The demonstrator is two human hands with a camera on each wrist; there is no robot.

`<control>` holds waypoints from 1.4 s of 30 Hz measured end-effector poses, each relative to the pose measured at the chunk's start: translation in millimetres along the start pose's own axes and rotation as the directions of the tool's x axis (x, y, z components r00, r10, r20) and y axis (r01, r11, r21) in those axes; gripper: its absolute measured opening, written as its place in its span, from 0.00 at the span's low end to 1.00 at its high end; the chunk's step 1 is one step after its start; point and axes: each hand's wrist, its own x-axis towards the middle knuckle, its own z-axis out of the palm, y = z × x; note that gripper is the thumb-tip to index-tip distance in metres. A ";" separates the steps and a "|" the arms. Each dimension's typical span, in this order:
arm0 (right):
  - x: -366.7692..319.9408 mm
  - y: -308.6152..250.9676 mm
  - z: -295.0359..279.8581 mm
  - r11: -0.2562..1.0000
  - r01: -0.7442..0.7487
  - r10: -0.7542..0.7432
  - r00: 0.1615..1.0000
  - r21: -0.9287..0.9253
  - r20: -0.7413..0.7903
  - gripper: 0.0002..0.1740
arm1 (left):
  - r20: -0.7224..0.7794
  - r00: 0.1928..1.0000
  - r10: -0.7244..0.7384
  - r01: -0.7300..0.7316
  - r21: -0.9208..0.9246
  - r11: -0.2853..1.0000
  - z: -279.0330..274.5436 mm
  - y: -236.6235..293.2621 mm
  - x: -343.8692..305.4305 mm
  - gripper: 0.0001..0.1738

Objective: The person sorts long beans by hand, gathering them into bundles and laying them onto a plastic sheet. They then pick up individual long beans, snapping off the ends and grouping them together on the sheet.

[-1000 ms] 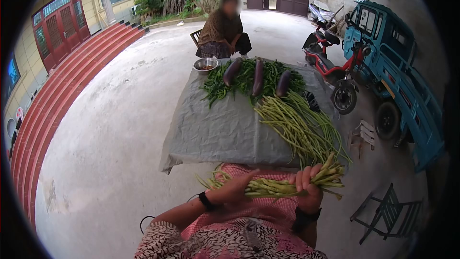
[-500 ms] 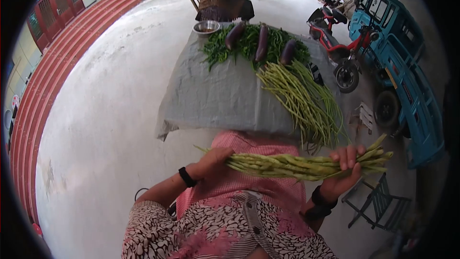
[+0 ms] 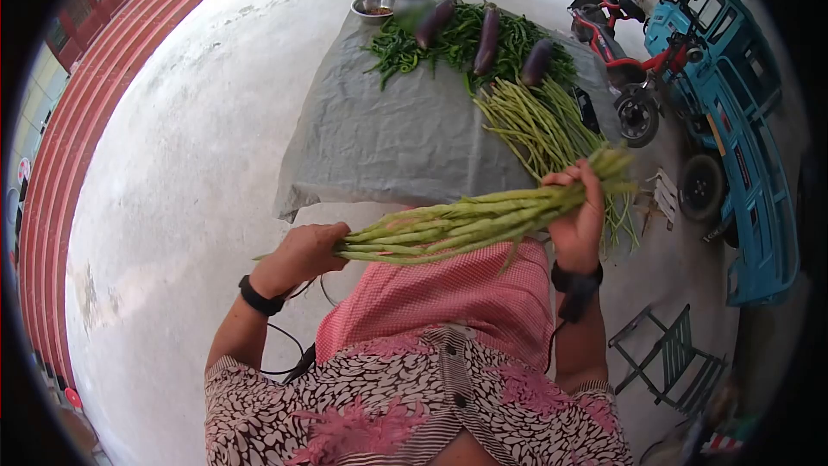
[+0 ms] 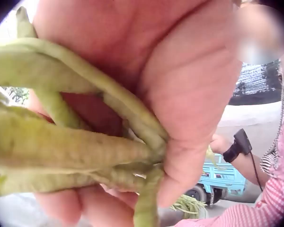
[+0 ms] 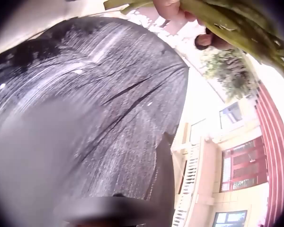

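The long beans (image 3: pixel 466 223) gripped in my left hand (image 3: pixel 306 252) and right hand (image 3: pixel 576 220) are matt pale green, and their skins feel ribbed and slightly wrinkled against my fingers (image 4: pixel 180 177). My apron (image 3: pixel 448 293) is thin pink checked cloth. The table cover (image 3: pixel 388 138) is grey cloth, matt and creased. The eggplants (image 3: pixel 488 28) on it are smooth, glossy purple. The bowl (image 3: pixel 373 5) is shiny metal. The ground (image 3: pixel 190 173) is rough, pale concrete.
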 end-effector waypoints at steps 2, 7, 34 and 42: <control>24.4 18.4 -7.4 0.989 -0.145 0.145 0.985 0.002 -0.097 0.05 | 0.004 0.999 -0.041 0.040 0.056 0.998 -10.3 -10.2 -2.5 0.19; 71.6 61.5 -14.7 0.962 -0.268 0.259 0.954 -0.043 -0.148 0.08 | -0.058 0.994 -0.096 0.098 0.036 0.994 -41.5 -31.1 -1.3 0.18; 177.3 173.5 -85.3 0.906 -0.418 0.422 0.872 0.071 -0.247 0.15 | -0.347 0.911 0.225 -0.157 0.212 0.964 68.9 -14.2 273.7 0.51; 139.1 134.9 -61.1 0.762 -0.358 0.274 0.933 -0.540 -0.231 0.23 | -0.517 0.833 0.199 -0.052 0.283 0.958 80.9 -30.6 353.9 0.35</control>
